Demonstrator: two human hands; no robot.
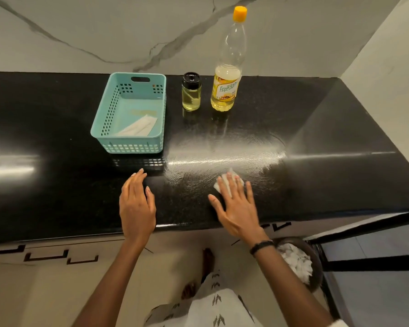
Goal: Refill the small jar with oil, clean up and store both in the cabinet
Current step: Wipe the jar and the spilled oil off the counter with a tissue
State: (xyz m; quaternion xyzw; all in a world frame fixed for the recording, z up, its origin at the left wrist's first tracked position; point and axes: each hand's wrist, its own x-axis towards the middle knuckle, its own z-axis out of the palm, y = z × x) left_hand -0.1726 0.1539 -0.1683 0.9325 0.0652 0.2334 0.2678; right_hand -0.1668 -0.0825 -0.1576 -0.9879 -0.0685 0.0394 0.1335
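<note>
The right hand [236, 206] presses a white tissue [224, 181] flat on the black counter [57, 185], fingers straight. The left hand [136, 204] rests open beside it, holding nothing. Beyond the right hand's fingertips, well apart, 2 upright things stand: the small jar [191, 93], capped and holding oil, and just right of it the oil bottle [227, 74], label reading "Freedom". The right hand looks nearer both.

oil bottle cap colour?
Orange-yellow cap on the oil bottle, clearest in the head view.
</note>
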